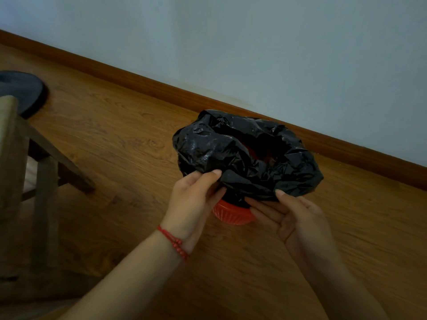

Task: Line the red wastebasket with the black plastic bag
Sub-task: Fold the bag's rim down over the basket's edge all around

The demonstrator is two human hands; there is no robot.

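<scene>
Red ribbed plastic wastebasket (232, 215) stands on the wood-plank floor (129, 144), close to the brown skirting board (346, 148) and pale wall (254, 54) at its 12 o'clock side; open floor at 9 and 6 o'clock. Crumpled black plastic bag (245, 155) is draped over the basket's mouth and bulges wider than the rim all round; red shows through the bag's opening near centre, and only the basket's lower part is visible beneath. Brown wooden furniture frame (44, 162) sits well apart at 9 o'clock, a dark round flat object (23, 91) beyond it at 10 o'clock. Left hand (196, 199), red beaded bracelet (174, 242) on the wrist, pinches the bag's near edge at 7 o'clock, thumb over, fingers under. Right hand (293, 215) grips the edge at 5 o'clock, thumb on top, fingers fairly straight beneath the plastic.
</scene>
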